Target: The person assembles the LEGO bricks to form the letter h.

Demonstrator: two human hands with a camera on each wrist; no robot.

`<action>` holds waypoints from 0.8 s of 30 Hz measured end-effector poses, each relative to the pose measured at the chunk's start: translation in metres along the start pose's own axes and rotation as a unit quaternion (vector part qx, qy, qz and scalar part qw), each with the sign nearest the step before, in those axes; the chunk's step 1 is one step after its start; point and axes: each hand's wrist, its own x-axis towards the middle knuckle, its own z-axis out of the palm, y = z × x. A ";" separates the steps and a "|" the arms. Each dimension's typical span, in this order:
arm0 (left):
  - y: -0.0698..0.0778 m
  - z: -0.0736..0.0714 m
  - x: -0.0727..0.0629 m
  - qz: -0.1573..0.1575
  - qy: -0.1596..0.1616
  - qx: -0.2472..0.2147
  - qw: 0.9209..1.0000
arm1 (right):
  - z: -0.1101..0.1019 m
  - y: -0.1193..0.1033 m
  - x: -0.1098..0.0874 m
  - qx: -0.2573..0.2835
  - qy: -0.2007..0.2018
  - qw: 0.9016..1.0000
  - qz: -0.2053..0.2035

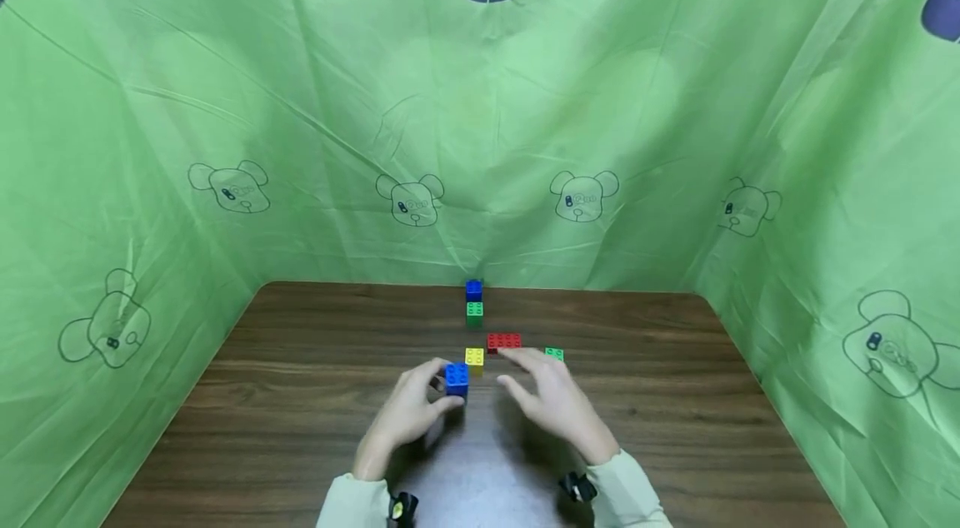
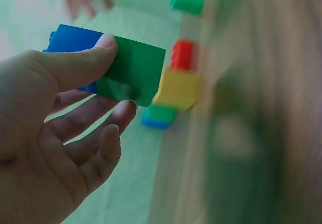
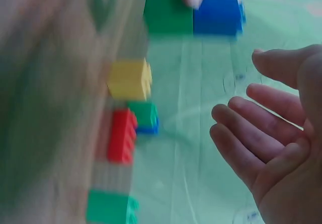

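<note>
My left hand (image 1: 411,407) pinches a two-block stack between thumb and fingers. The stack is a blue toy brick (image 2: 73,39) joined to a green brick (image 2: 138,70); from above, mostly the blue one shows. Apart from it, my right hand (image 1: 553,396) hovers over the table with spread fingers and holds nothing, as the right wrist view confirms. Just beyond the held stack stands a yellow brick (image 1: 474,357). A longer red brick (image 1: 504,341) lies behind the right fingertips, which overlap it in the head view. Partly hidden behind that hand is another green brick (image 1: 554,354).
Near the table's back edge are a green brick (image 1: 475,311) and a blue brick (image 1: 474,290), close together. A brown wood-grain table (image 1: 315,395) carries everything. Green printed cloth (image 1: 487,112) hangs behind it and along both sides.
</note>
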 end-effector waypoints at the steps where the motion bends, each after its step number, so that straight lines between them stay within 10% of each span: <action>1: -0.001 -0.007 -0.001 -0.016 0.007 0.002 1.000 | -0.005 0.004 0.002 -0.008 0.006 1.000 0.010; 9: -0.024 -0.043 -0.012 -0.092 0.046 0.025 0.994 | -0.026 0.046 0.004 -0.072 0.013 0.994 0.083; 24: -0.057 -0.032 -0.021 -0.132 0.071 0.033 0.988 | 0.000 0.095 -0.004 -0.131 -0.019 0.985 0.109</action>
